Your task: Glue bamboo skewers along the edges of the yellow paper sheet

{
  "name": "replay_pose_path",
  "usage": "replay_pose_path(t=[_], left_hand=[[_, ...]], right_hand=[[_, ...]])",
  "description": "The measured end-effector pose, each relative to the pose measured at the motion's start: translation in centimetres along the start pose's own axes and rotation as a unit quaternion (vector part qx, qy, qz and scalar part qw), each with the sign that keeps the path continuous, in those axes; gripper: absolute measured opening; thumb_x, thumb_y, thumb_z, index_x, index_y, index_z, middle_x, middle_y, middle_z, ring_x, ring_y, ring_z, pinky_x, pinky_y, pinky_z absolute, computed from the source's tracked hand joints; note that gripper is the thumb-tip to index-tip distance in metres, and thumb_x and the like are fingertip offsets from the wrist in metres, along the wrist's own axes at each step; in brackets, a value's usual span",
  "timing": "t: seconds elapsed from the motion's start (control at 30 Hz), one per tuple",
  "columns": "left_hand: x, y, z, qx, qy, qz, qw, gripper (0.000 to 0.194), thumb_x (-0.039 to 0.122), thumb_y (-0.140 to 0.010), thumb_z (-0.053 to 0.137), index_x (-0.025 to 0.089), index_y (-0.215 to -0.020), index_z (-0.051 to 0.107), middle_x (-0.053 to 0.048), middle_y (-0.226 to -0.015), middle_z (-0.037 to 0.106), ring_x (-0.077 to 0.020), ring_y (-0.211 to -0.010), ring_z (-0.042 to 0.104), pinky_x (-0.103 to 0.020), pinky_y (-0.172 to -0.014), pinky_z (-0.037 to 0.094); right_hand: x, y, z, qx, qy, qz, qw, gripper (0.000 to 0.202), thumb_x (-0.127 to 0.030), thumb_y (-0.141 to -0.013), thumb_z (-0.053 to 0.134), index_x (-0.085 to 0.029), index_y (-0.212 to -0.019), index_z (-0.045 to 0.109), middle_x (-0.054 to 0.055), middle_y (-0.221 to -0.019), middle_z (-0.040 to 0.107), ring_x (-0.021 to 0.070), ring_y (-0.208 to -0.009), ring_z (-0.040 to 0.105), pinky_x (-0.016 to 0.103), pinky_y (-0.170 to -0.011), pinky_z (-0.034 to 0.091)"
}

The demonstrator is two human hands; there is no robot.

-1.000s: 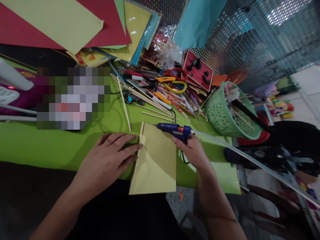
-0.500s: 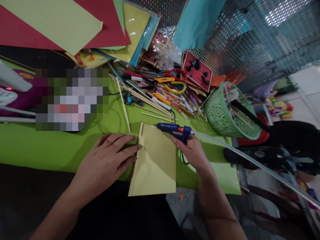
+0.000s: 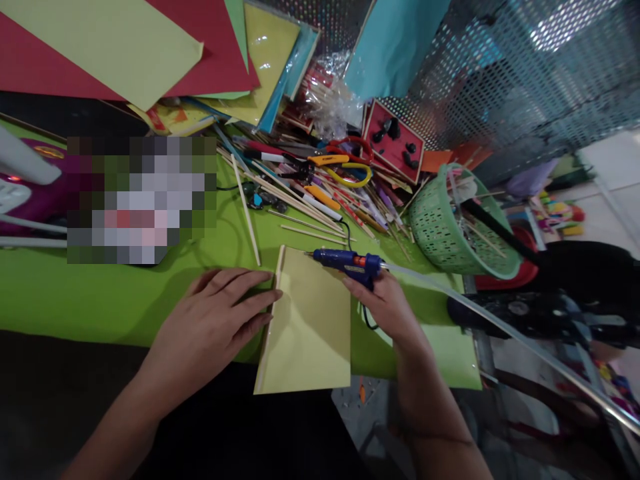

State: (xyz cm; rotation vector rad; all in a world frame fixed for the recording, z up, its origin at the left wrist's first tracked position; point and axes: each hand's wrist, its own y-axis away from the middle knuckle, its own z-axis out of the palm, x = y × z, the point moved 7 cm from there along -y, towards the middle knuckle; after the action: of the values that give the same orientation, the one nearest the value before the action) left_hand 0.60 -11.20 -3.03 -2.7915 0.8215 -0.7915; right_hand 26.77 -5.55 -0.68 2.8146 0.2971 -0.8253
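A pale yellow sheet of card [image 3: 313, 327] lies in front of me, its bottom end jutting past the table edge. Along its left side runs a thin wooden stick [image 3: 267, 340]. My left hand [image 3: 215, 320] is open, palm down, with stretched fingertips touching that side of the card. In my right hand [image 3: 383, 303] is a blue glue gun [image 3: 347, 261], held above the card's upper right part. Its nozzle points left, near the card's top edge. A long clear glue stick [image 3: 450, 287] sticks out of its back. The trigger fingers are partly hidden.
Behind the card lie loose wooden sticks [image 3: 246, 210], scissors [image 3: 356, 175] and cutters in a heap. A green basket [image 3: 430, 213] stands to the right. Coloured paper [image 3: 165, 40] is stacked at back left, and a purple object [image 3: 35, 183] sits at far left.
The glue gun has shifted very slightly left and down over the card. My left hand stays at the card's left side, almost unmoved.
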Motion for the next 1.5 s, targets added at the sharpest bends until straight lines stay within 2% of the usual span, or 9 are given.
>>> replay_pose_path(t=[0.57, 0.93, 1.1, 1.3, 1.5], left_hand=[[-0.04, -0.07, -0.09, -0.003, 0.005, -0.007, 1.0, 0.032, 0.036, -0.105, 0.051, 0.036, -0.13, 0.07, -0.002, -0.14, 0.069, -0.0289, -0.122, 0.064, -0.05, -0.103, 0.047], [-0.07, 0.04, 0.1, -0.015, 0.001, -0.007, 1.0, 0.033, 0.036, -0.106, 0.048, 0.034, -0.131, 0.069, -0.003, -0.142, 0.069, -0.0298, -0.124, 0.063, -0.054, -0.102, 0.047], [-0.08, 0.01, 0.11, -0.012, 0.004, -0.006, 1.0, 0.033, 0.038, -0.106, 0.049, 0.034, -0.132, 0.069, -0.004, -0.143, 0.068, -0.0298, -0.124, 0.063, -0.053, -0.102, 0.048], [-0.12, -0.03, -0.06, -0.01, 0.007, -0.012, 1.0, 0.033, 0.037, -0.105, 0.051, 0.035, -0.131, 0.07, -0.003, -0.142, 0.069, -0.0311, -0.124, 0.064, -0.055, -0.103, 0.048], [-0.18, 0.04, 0.11, -0.019, 0.002, -0.015, 1.0, 0.034, 0.036, -0.107, 0.046, 0.035, -0.132, 0.069, -0.003, -0.143, 0.068, -0.0298, -0.126, 0.062, -0.054, -0.103, 0.047]], right_hand=[[0.08, 0.02, -0.15, 0.006, -0.016, -0.004, 1.0, 0.037, -0.049, -0.099, 0.059, -0.019, -0.103, 0.079, 0.005, -0.088, 0.078, 0.0242, -0.081, 0.069, 0.032, -0.075, 0.052], [0.07, -0.02, 0.01, -0.003, -0.009, 0.0, 1.0, 0.038, -0.05, -0.099, 0.059, -0.02, -0.113, 0.078, 0.008, -0.1, 0.079, 0.0276, -0.091, 0.071, 0.037, -0.082, 0.054], [0.13, -0.08, -0.03, 0.008, -0.011, 0.0, 1.0, 0.038, -0.05, -0.099, 0.058, -0.019, -0.108, 0.079, 0.007, -0.096, 0.079, 0.0267, -0.089, 0.07, 0.036, -0.081, 0.053], [-0.15, -0.13, 0.03, 0.001, 0.011, 0.002, 1.0, 0.04, -0.051, -0.099, 0.059, -0.018, -0.111, 0.079, 0.007, -0.089, 0.077, 0.025, -0.08, 0.068, 0.034, -0.075, 0.051], [-0.04, 0.02, -0.24, 0.004, -0.008, -0.004, 1.0, 0.039, -0.049, -0.1, 0.058, -0.018, -0.114, 0.079, 0.007, -0.095, 0.078, 0.0258, -0.087, 0.07, 0.035, -0.08, 0.053]])
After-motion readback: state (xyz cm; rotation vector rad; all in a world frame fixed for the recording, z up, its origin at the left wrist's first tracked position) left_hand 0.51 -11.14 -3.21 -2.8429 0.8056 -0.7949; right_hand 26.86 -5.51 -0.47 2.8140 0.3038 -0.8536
